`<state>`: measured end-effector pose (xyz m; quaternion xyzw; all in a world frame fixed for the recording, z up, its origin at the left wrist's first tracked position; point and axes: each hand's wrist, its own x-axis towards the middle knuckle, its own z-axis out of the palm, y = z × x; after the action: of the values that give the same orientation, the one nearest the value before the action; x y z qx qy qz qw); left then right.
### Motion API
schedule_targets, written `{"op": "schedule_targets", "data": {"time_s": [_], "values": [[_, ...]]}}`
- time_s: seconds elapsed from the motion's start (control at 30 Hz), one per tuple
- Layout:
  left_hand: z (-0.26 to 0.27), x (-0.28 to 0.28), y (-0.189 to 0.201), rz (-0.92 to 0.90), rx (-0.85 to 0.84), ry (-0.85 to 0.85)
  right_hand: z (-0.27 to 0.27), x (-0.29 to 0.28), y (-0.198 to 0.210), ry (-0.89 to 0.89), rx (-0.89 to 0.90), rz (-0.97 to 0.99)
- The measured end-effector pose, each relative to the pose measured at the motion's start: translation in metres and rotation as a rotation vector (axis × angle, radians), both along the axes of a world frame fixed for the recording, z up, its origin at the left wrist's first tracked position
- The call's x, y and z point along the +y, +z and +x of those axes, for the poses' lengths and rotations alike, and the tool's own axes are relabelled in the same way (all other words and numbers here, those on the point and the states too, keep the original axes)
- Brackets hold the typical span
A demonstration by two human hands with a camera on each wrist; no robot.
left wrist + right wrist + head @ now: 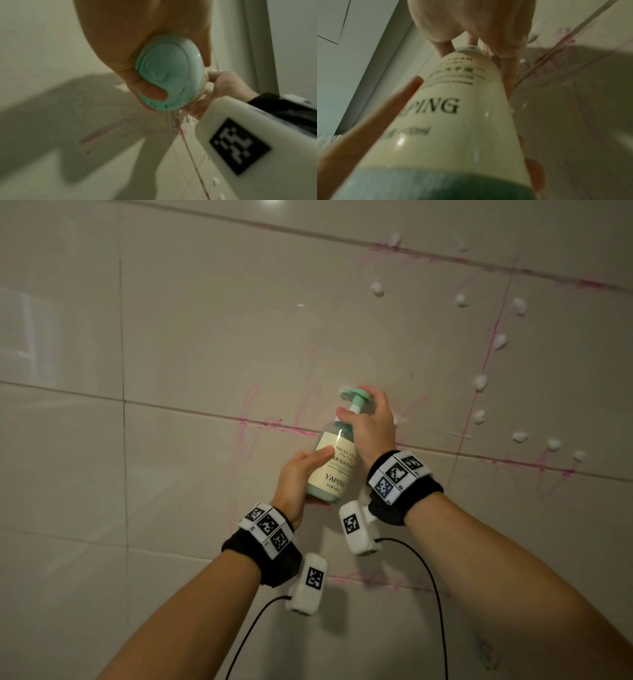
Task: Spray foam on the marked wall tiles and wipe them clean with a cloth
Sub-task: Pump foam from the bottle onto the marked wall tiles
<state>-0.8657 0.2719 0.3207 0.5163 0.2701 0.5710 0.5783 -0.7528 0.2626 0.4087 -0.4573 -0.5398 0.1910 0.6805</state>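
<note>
Both forearms are bare, without sleeves. Each wrist wears a black fabric wristband (274,559), the other black band (404,501) sitting on the right wrist. On top of each band runs a row of white blocks (266,527) printed with black-and-white square fiducial markers; the right row (399,474) shows three. Below each wrist hangs a rounded white camera pod (308,583) bearing one such marker, its twin (358,527) on the right. A thin black cable (435,587) trails from each pod.
</note>
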Motion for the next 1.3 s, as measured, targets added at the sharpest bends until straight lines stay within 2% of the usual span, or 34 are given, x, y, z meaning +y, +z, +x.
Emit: {"op": "schedule_targets", "data": {"time_s": [0.13, 0.27, 0.43, 0.6, 0.97, 1.3], "values": [[-0.023, -0.001, 0.000, 0.030, -0.013, 0.025, -0.025, 0.009, 0.005, 0.016, -0.064, -0.007], [-0.046, 0.002, -0.002, -0.032, -0.070, 0.148, -0.050, 0.016, 0.002, 0.049, -0.066, -0.028], [-0.068, 0.006, -0.009, -0.078, -0.106, 0.211, -0.073, 0.024, -0.003, 0.065, -0.057, -0.081], [-0.083, 0.011, -0.006, -0.074, -0.094, 0.230, -0.083, 0.030, -0.007, 0.007, -0.053, -0.084], [-0.112, 0.013, -0.010, -0.023, -0.154, 0.263, -0.115, 0.033, -0.002, 0.153, -0.135, -0.130], [-0.123, 0.012, -0.015, -0.073, -0.127, 0.267, -0.121, 0.038, -0.010, 0.165, -0.016, -0.162]]}}
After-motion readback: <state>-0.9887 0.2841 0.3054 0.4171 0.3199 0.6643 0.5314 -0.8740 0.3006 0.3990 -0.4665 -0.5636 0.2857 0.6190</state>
